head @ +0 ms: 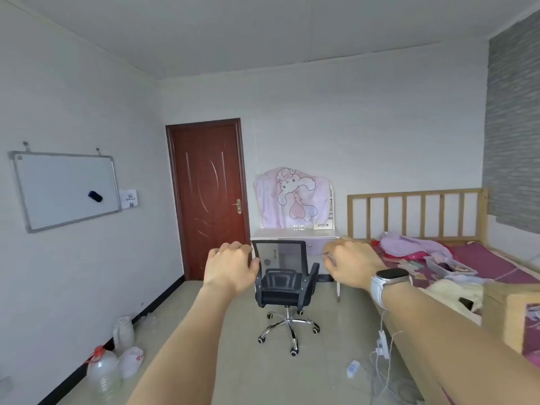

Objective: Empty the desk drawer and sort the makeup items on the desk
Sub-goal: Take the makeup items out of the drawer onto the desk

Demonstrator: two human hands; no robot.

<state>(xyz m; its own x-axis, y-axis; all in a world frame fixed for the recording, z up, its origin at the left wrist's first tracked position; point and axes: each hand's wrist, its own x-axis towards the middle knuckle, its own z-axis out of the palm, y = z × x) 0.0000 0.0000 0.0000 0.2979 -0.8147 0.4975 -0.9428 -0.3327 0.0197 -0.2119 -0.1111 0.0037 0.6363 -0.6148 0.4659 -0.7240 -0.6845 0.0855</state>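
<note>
Reaching forward, left hand (230, 266) and right hand (352, 266) hung loosely curled, grasping nothing. Black chair (285, 283) stood before white table (295, 233), well beyond both hands.

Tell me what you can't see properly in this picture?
Head view only:
- Desk drawer fronts: mostly hidden behind the office chair and the right hand.
- Whatever stands behind the pink cartoon cloth: covered.
- Small items on the desk top: too small to name.
- Left hand fingertips: curled away from the camera.
</note>
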